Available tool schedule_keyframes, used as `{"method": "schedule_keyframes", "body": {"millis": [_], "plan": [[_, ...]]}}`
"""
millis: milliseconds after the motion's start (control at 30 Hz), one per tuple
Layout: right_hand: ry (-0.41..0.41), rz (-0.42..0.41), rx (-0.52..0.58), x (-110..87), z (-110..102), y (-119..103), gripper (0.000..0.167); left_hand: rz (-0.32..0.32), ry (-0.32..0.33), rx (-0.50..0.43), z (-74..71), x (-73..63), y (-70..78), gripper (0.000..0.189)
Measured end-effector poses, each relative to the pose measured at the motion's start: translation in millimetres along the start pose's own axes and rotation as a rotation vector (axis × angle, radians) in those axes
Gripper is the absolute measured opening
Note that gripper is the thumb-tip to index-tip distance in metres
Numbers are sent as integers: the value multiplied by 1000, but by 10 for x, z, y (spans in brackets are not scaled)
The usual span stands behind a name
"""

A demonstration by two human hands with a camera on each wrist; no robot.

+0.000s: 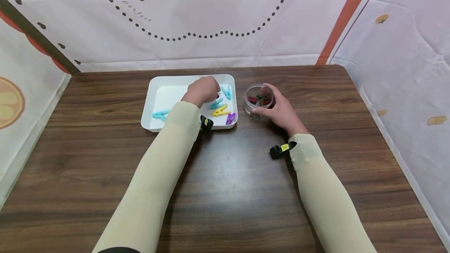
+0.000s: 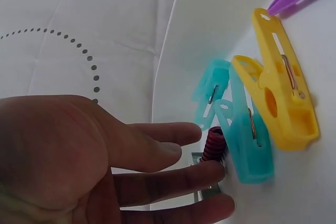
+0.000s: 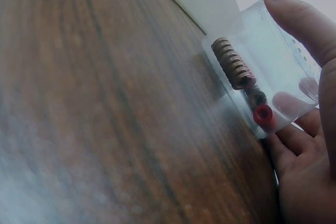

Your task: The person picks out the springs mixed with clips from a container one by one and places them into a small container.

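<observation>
My left hand (image 1: 202, 90) reaches into the white tray (image 1: 145, 114). In the left wrist view its fingers stretch out, with fingertips right at a red coil spring (image 2: 214, 142). A greyish piece beside the spring is partly hidden by the fingers. Close by lie teal clothespins (image 2: 247, 135) and a yellow clothespin (image 2: 286, 87). To the tray's right, my right hand (image 1: 284, 114) grips a clear plastic jar (image 1: 247, 104), thumb and fingers on opposite sides. Inside the jar are several springs, among them a brown spring (image 3: 231, 64) and a red spring (image 3: 262, 114).
A purple clothespin (image 1: 230, 118) lies in the tray's near right corner, and more teal clothespins (image 1: 161, 115) lie at its left. Tray and jar stand toward the far side of the brown wooden table (image 1: 225, 190). A printed white cloth (image 1: 225, 11) hangs behind.
</observation>
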State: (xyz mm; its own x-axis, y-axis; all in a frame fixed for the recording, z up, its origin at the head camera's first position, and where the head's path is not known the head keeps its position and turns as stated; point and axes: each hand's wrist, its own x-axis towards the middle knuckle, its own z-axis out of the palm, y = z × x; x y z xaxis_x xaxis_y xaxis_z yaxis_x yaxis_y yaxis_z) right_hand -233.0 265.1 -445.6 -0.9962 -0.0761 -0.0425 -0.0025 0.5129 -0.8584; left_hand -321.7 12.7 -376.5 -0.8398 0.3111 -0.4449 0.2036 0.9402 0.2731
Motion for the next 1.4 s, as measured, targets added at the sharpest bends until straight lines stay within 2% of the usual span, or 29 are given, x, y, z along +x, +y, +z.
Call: {"method": "schedule_keyframes", "body": {"millis": [133,333,633,1033,1400], "plan": [[2,-3,1,0,11,1,97,-15,4,16,10,-4,6,37],[1,-3,-2,-2,12,-6,96,-56,35,40,12,-27,25,21],[3,-3,-2,0,-3,-7,96,-12,41,70,-16,-43,1,20],[5,-8,-13,-13,5,-29,98,15,69,65,-20,-34,-59,16],[5,-4,-18,-25,3,-45,98,20,62,90,-21,11,-55,35]]}}
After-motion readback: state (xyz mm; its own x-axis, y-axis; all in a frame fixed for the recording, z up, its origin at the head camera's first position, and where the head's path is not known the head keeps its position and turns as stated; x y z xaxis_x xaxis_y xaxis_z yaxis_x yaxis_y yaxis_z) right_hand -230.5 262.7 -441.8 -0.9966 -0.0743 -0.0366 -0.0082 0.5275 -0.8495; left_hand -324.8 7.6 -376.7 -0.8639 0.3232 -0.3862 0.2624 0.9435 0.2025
